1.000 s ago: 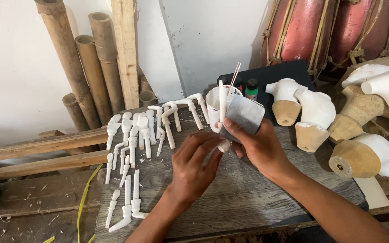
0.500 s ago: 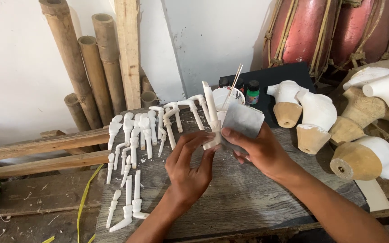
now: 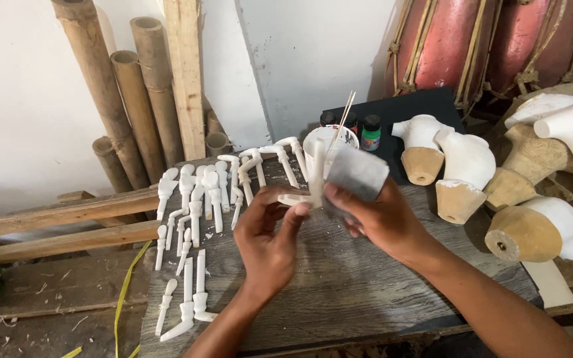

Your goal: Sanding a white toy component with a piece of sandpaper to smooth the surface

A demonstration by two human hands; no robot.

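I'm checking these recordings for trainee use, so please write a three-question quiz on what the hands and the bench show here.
1. True or false: the left hand holds a white angled piece up off the wooden bench.
2. What does the right hand press against that piece?
A. a grey sheet of sandpaper
B. a paintbrush
C. a green bottle
3. Fill in: the loose white pieces lie in rows on the bench to the ______ of the hands.

Key: 1 true; 2 A; 3 left. The cup with thin sticks stands behind the hands, untouched.
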